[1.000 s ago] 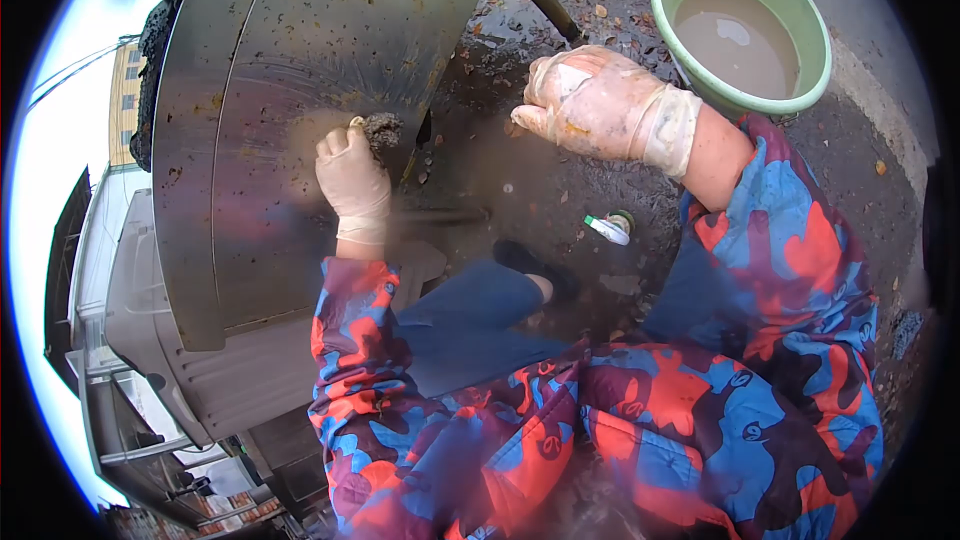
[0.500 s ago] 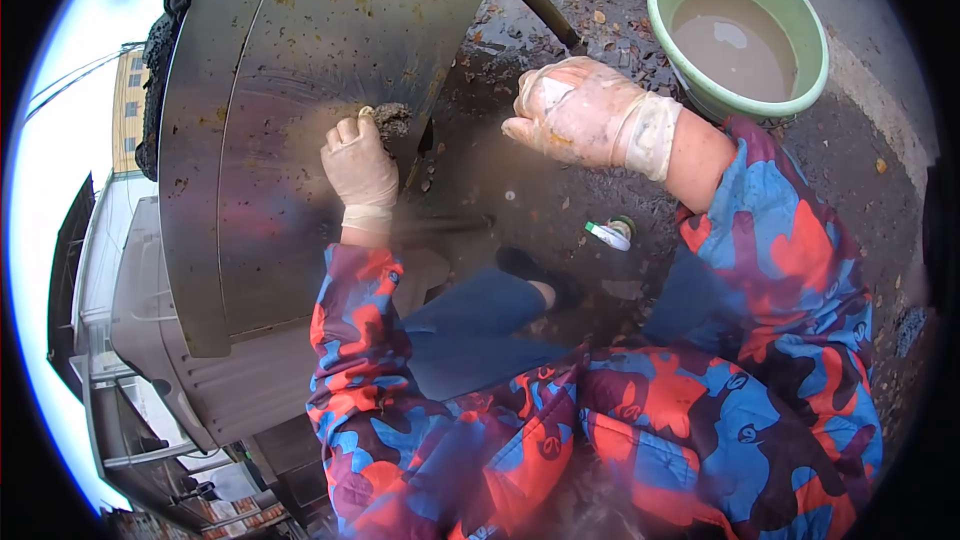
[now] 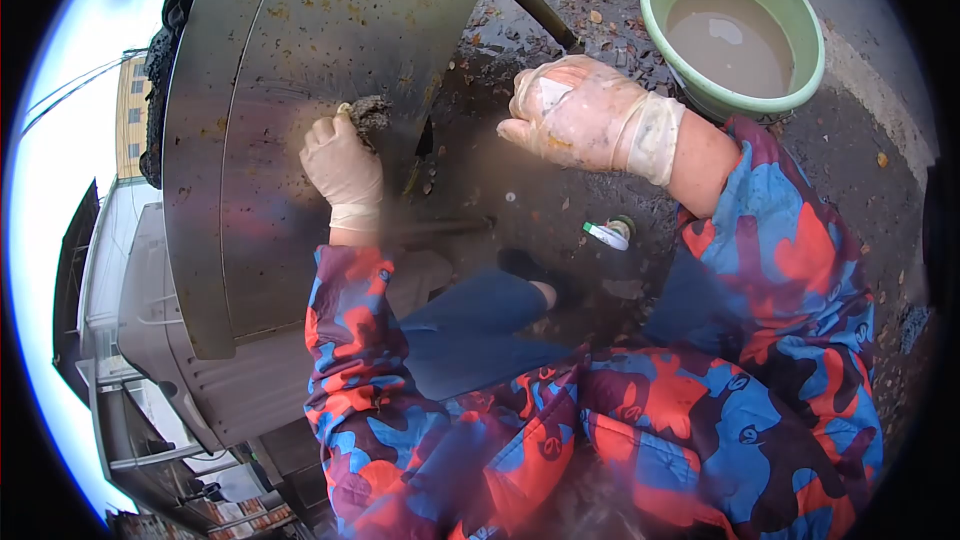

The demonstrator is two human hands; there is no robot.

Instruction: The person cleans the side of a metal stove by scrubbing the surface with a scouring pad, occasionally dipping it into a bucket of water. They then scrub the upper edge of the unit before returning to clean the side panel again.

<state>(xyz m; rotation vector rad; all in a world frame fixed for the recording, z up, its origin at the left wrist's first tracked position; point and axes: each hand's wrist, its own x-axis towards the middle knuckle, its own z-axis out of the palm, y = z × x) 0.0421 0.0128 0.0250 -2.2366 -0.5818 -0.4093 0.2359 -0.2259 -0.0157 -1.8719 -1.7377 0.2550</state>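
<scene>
My left hand [image 3: 342, 165], in a pale thin glove, is closed on a dirty grey scouring pad [image 3: 371, 112]. The pad is against the upright metal panel [image 3: 290, 70], which is speckled with brown and yellowish grime. Over the wet ground, to the right of the panel, my right hand [image 3: 575, 112] hangs with its glove gathered at the wrist. Its fingers are curled, and whatever may lie inside them is hidden from me.
A green basin [image 3: 655, 15] of murky water stands at the upper right. A metal leg [image 3: 537, 8] slants to the ground beside the panel. A white-and-green object [image 3: 608, 234] lies near my feet, and a grey plastic bin [image 3: 150, 320] is at the left.
My left hand has slid a little to the left across the panel, taking the scouring pad with it. My right hand has hardly moved and stays curled.
</scene>
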